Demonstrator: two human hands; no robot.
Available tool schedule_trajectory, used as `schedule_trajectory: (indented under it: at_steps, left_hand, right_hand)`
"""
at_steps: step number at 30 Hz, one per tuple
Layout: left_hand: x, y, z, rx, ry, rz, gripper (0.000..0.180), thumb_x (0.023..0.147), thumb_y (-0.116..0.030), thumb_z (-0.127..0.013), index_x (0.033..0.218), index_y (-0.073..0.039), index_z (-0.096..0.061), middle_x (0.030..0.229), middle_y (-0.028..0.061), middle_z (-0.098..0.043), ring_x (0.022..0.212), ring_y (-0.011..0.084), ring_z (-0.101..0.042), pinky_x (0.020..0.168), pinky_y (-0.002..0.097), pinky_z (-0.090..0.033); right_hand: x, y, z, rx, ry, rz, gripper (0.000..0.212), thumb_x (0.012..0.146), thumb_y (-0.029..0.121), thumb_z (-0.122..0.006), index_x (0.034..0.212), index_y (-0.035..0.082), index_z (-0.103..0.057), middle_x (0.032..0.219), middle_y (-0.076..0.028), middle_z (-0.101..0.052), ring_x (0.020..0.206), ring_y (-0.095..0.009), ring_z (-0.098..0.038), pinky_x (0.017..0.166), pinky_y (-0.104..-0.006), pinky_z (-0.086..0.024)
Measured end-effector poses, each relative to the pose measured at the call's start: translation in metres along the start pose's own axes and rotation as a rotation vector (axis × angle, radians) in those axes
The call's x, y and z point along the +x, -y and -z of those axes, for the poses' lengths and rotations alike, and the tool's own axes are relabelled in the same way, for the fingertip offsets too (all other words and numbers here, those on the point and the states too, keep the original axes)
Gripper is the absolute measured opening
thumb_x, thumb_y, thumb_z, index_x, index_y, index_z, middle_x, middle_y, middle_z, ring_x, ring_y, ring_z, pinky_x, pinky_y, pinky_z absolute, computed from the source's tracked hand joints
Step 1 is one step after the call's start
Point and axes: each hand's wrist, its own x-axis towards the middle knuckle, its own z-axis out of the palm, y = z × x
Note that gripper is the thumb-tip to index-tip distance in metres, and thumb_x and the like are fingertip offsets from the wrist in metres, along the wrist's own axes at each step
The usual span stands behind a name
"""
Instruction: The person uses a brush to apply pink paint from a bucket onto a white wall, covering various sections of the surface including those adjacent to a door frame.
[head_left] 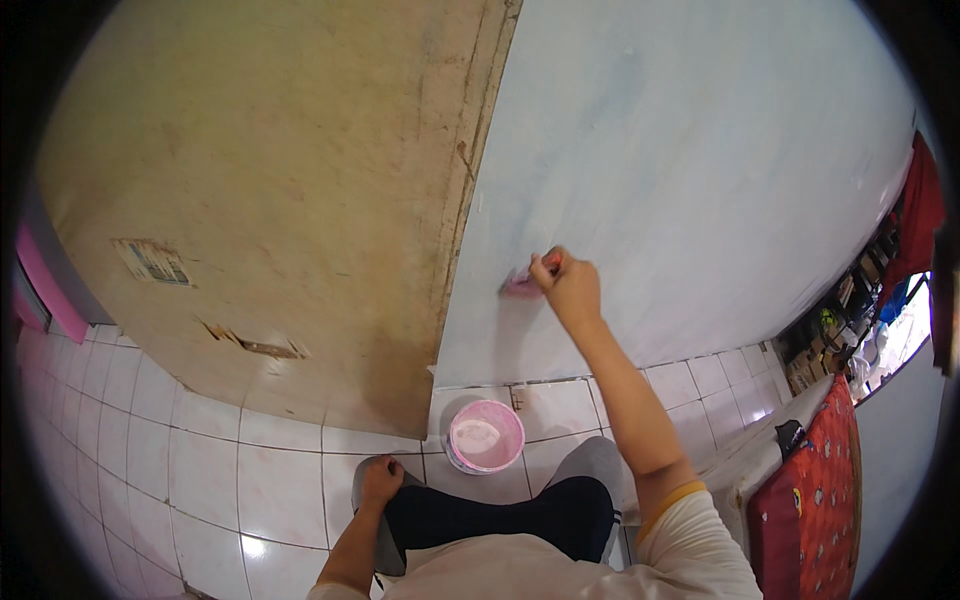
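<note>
A: Where is the brush (520, 284)?
B: In the right hand (570, 292), at the hand's nine o'clock, with its pinkish head at the wall (690, 180). The head is blurred, so I can't tell whether it touches.
A: How is that hand held?
B: Fingers pinched together on the brush's orange handle.
A: And the left hand (381, 481)?
B: It rests on the left knee, at the bucket's eight o'clock. The fingers curl inward; I can't tell if they're pressed right together.
A: Where's the bucket (491, 411), then?
B: On the tiled floor (280, 485), between the two knees and a little beyond them, near the foot of the wall. The brush is up at its twelve o'clock, well apart from it.
A: What's in it?
B: Pale pink paint (476, 437), low down, with pink smeared round the inner side.
A: What's toward ten and eleven from the bucket?
B: A brown board (280, 190). Its near corner comes down just beside the bucket, and its long edge meets the pale wall in view. There's a ragged tear (268, 347) low on it, at the bucket's ten o'clock.
A: Other side?
B: A red patterned mattress (828, 490) between three and four, and a red cloth (917, 210) hanging at two.
</note>
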Motion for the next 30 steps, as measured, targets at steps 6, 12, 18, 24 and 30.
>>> schedule_trajectory:
  at_steps: [6,12,18,24,30]
  left_hand:
    - [0.0,0.007,-0.004,0.023,-0.004,-0.039,0.021,0.083,-0.022,-0.064,0.087,-0.002,-0.068,0.088,0.0225,-0.069,0.084,0.0404,-0.067,0.077,0.0472,-0.054]
    - [-0.001,0.004,-0.001,0.047,0.044,-0.038,0.018,0.083,-0.019,-0.066,0.089,-0.003,-0.068,0.09,0.0207,-0.07,0.086,0.0382,-0.068,0.078,0.0452,-0.054]
    - [0.001,0.004,-0.004,0.015,0.023,-0.056,0.02,0.083,-0.021,-0.066,0.089,-0.002,-0.068,0.09,0.0212,-0.069,0.086,0.0388,-0.067,0.078,0.0459,-0.053]
    - [0.003,0.013,-0.01,0.027,0.036,-0.064,0.022,0.083,-0.021,-0.065,0.09,-0.001,-0.068,0.09,0.0225,-0.069,0.085,0.0399,-0.067,0.078,0.0465,-0.053]
    - [0.0,0.01,-0.007,0.059,0.026,-0.067,0.022,0.083,-0.021,-0.064,0.089,0.0,-0.068,0.09,0.0229,-0.069,0.084,0.0403,-0.067,0.077,0.047,-0.053]
  right_hand:
    - [0.097,0.042,0.098,0.056,-0.201,0.106,0.037,0.087,0.038,-0.069,0.073,0.004,-0.066,0.062,-0.014,-0.066,0.055,-0.03,-0.064,0.055,-0.0376,-0.05]
    - [0.128,0.098,0.208,0.334,-0.464,0.105,0.032,0.089,0.031,-0.07,0.074,0.002,-0.066,0.054,-0.003,-0.058,0.042,-0.007,-0.049,0.041,-0.0219,-0.037]
    - [0.052,0.029,0.172,0.233,-0.154,-0.139,0.035,0.088,0.031,-0.07,0.071,0.001,-0.063,0.055,-0.005,-0.062,0.048,-0.008,-0.054,0.048,-0.0261,-0.044]
    - [-0.028,-0.087,0.097,0.187,-0.028,-0.264,0.033,0.089,0.028,-0.069,0.073,0.0,-0.064,0.062,-0.011,-0.068,0.053,-0.018,-0.065,0.053,-0.0309,-0.049]
    - [0.01,-0.096,0.108,0.131,-0.115,-0.234,0.032,0.087,0.029,-0.068,0.073,0.001,-0.063,0.063,-0.013,-0.068,0.054,-0.023,-0.065,0.055,-0.0331,-0.049]
